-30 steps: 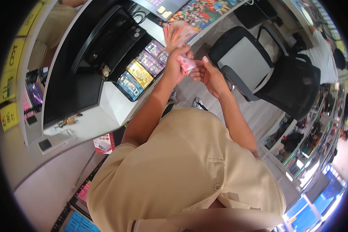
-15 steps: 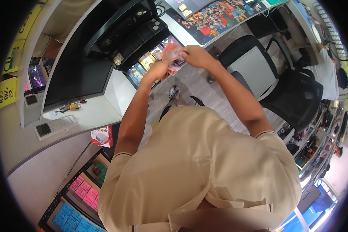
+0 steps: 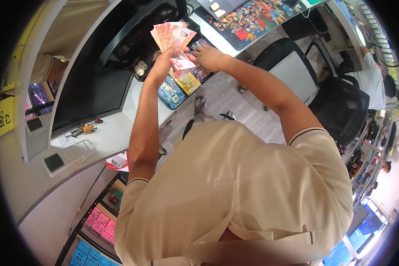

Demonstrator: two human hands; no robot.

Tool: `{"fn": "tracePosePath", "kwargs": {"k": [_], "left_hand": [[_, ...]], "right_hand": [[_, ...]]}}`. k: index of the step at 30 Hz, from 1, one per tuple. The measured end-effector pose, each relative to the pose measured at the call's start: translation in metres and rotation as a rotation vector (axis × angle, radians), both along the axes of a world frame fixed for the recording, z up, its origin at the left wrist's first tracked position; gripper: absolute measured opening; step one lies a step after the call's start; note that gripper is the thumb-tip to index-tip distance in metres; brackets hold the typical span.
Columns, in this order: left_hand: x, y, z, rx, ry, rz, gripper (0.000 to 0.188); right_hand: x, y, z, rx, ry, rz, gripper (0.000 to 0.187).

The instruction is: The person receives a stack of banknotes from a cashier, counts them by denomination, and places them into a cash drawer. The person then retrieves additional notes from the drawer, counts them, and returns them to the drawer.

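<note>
My left hand (image 3: 162, 64) is closed on a fanned stack of red-orange banknotes (image 3: 169, 37). Most of the notes spread up past my fingers, while some hang down on the near side. To the right, my right hand (image 3: 209, 57) is close to the lower notes, its fingers apart and slightly bent, with no note visibly held in it. Beneath both hands is an open cash drawer. Its compartments show yellow banknotes (image 3: 187, 83), blue banknotes (image 3: 171, 94) and purple banknotes (image 3: 200, 73). Coins (image 3: 141, 68) lie in a cup at the drawer's left.
A black monitor (image 3: 88, 82) stands left of the drawer. Keys (image 3: 86, 128) and a white handheld device (image 3: 68, 156) lie on the white counter. An office chair (image 3: 337, 106) stands at right, with a person in white (image 3: 368, 84) beyond. A colourful mat (image 3: 252, 22) covers the far desk.
The banknotes have moved up and left with my left hand and are now fanned wide. My right hand has come down and left from its pinch at the notes, its fingers now apart.
</note>
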State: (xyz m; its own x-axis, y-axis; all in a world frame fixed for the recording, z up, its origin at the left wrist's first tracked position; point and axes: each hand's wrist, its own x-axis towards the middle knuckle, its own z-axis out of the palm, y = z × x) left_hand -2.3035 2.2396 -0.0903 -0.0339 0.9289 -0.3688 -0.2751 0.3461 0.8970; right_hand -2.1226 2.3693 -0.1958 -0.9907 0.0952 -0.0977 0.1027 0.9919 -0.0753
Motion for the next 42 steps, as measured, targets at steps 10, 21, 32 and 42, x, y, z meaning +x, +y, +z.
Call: {"fn": "tracePosePath", "kwargs": {"k": [10,21,32,42], "left_hand": [[0.020,-0.017,-0.035,-0.158,0.006,-0.211,0.046],[0.067,-0.025,-0.041,-0.085,-0.167,0.044,0.044],[0.117,-0.036,0.000,0.057,-0.223,0.255,0.039],[0.122,-0.044,0.007,0.228,0.112,0.401,0.031]], "right_hand": [[0.083,0.002,0.048,-0.481,0.357,-0.387,0.022],[0.173,-0.064,0.115,-1.046,0.827,-0.904,0.025],[0.146,-0.092,0.122,-1.979,1.083,-0.636,0.050],[0.146,-0.102,0.100,-1.938,0.687,-0.982,0.023]]}}
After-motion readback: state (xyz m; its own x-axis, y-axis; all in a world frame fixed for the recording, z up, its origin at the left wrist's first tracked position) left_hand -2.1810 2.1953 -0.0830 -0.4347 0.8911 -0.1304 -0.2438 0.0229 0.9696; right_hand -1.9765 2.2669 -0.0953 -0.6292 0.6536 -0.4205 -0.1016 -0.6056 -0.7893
